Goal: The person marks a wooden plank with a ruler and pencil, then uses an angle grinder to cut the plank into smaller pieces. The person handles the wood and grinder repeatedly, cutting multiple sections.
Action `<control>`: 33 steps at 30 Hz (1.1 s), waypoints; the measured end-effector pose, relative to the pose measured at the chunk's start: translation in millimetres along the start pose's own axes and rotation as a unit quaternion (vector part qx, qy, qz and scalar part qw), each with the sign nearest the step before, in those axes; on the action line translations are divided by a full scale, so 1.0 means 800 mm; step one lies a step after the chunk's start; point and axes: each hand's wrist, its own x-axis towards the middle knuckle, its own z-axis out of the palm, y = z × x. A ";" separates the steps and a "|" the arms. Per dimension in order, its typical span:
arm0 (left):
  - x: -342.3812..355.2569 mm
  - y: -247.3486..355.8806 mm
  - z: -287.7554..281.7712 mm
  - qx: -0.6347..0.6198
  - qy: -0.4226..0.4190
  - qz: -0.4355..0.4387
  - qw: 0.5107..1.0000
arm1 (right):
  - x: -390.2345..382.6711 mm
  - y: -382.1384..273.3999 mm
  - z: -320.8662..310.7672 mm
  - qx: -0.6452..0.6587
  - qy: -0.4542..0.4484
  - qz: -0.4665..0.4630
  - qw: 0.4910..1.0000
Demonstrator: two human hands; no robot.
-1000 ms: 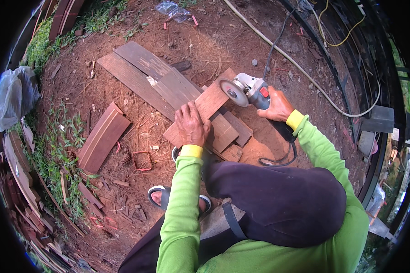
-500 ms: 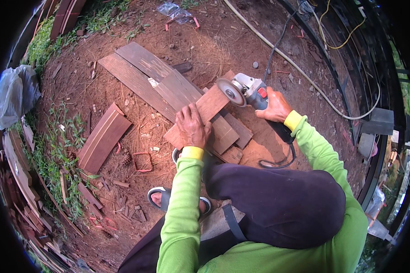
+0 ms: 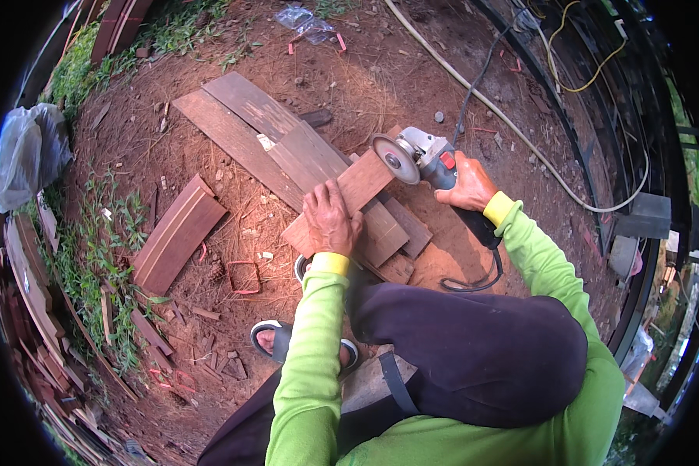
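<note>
Crosswise atop loosely stacked boards on the ground: a short plank. Across its near part, the left hand, fingers bent to the far edge and thumb along the other, closed on the wood. At its far end, the disc of an angle grinder; contact with the wood impossible to tell. Around the grinder's body, the right hand, fingers wrapped snugly. Farther left, reddish boards near a red loop; beyond, a plastic bag.
</note>
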 end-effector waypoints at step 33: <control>0.001 0.003 -0.001 -0.011 0.003 -0.006 1.000 | -0.016 0.007 -0.003 -0.007 -0.005 -0.001 1.000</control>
